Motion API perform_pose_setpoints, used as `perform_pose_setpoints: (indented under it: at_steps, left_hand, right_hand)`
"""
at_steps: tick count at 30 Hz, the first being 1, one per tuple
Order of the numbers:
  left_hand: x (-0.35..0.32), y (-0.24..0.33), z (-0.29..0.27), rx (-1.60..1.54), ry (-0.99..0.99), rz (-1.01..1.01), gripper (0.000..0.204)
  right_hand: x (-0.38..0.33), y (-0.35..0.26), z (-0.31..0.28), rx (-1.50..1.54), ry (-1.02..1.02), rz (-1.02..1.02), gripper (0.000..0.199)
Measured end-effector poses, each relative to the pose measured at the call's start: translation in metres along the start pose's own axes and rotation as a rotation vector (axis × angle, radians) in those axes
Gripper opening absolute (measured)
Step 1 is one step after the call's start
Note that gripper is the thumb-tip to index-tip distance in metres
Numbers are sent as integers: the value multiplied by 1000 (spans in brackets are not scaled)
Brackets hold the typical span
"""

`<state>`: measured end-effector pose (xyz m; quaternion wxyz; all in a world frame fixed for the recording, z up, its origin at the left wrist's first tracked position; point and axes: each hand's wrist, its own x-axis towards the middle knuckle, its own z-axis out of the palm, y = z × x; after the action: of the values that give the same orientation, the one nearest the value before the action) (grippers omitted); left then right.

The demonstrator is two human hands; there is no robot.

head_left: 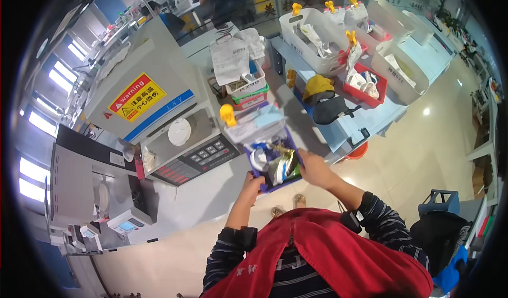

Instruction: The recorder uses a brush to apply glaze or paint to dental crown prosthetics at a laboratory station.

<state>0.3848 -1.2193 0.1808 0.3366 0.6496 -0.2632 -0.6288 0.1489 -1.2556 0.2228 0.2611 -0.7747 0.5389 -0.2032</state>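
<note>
Between my two hands is a small purple basket [272,187]. My left hand [250,189] is closed on its near left corner, and my right hand [316,169] grips the right side. Inside lie white rolls or rings [259,159], a green-and-white packet [286,166] and other small pieces I cannot make out. Paper sheets [259,122] with an orange-yellow clip [228,115] stand at the basket's far end. The basket is at the bench's front edge; whether it rests on anything is hidden.
Left stands a grey machine [153,81] with a warning label and keypad [203,157]. Stacked baskets [248,89] sit beyond my basket. On the blue table [338,131] at right are white bins [312,49], a red basket [378,94] and a yellow-and-black cap [320,89].
</note>
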Motion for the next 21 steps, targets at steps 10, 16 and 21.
perform_pose_setpoints:
  at_steps: [10, 16, 21]
  left_hand:
    - [-33, -66, -43, 26, -86, 379, 58]
    - [-98, -87, -51, -187, -3, 270, 73]
    - [-149, -92, -23, -378, 269, 218, 80]
  right_hand:
    - [190, -14, -63, 475, 208, 68, 48]
    - [342, 3, -52, 356, 109, 352, 66]
    - [375, 66, -8, 780, -276, 148, 44]
